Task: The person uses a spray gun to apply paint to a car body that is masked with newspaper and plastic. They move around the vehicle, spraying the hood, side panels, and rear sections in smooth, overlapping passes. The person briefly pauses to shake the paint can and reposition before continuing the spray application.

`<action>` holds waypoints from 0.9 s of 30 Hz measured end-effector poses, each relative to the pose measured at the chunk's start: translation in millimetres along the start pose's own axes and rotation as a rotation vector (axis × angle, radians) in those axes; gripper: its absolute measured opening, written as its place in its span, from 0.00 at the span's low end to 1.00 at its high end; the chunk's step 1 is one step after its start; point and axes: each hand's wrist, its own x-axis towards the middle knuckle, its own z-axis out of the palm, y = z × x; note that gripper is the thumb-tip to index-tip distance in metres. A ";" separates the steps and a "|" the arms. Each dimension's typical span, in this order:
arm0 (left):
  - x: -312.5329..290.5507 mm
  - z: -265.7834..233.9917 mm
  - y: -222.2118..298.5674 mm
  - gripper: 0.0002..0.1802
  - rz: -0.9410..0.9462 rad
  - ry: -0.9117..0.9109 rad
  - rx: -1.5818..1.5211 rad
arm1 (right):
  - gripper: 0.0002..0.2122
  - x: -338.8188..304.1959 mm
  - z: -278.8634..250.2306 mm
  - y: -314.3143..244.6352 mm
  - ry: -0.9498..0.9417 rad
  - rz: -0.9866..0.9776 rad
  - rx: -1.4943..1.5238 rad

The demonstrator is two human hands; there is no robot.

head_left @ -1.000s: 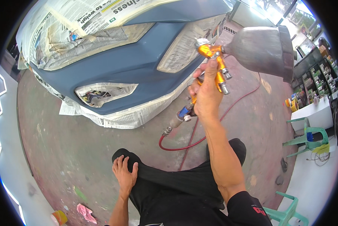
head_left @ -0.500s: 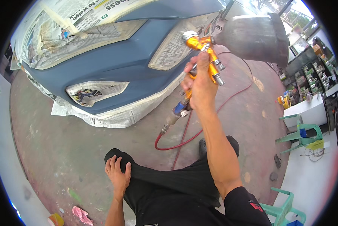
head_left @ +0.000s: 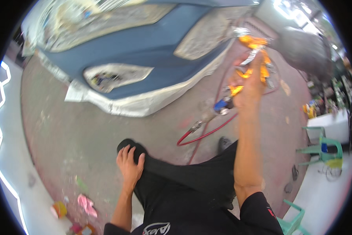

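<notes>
My right hand (head_left: 249,84) is wrapped round the handle of an orange and silver spray gun (head_left: 255,41), blurred by motion. A large grey paint cup (head_left: 303,51) is fixed to the gun, tilted toward the right. Below the handle, a blue and silver fitting (head_left: 220,105) joins a red air hose (head_left: 219,128). The gun is held just off the right end of a blue-grey car bumper (head_left: 133,58), apart from it. Spread over my left knee, in black trousers, is my left hand (head_left: 130,165), holding nothing.
Masking paper (head_left: 136,107) skirts the bumper's lower edge and covers its openings. The hose loops over the floor. Green plastic chairs (head_left: 328,148) and a white bench (head_left: 332,125) stand at right. At lower left lie a pink crumpled cloth (head_left: 87,205) and a yellowish container (head_left: 58,209).
The spray gun in my right hand has swung right, away from the bumper's middle, drawing the hose along. My left hand stays on the knee. The whole view has shifted somewhat.
</notes>
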 end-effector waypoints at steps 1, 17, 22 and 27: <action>1.2 5.9 5.5 0.29 -0.006 -0.008 -0.010 | 0.25 -4.3 -11.1 3.1 0.098 -0.003 -0.027; 12.3 38.5 58.0 0.17 -0.016 -0.042 -0.417 | 0.22 -141.4 -19.9 116.6 0.120 0.322 -0.349; 25.6 65.7 112.0 0.18 -0.146 -0.235 -0.803 | 0.21 -180.5 -18.6 145.1 0.002 0.410 -0.404; 23.4 69.1 130.0 0.18 -0.189 -0.339 -1.036 | 0.23 -202.8 -13.4 161.8 -0.092 0.461 -0.397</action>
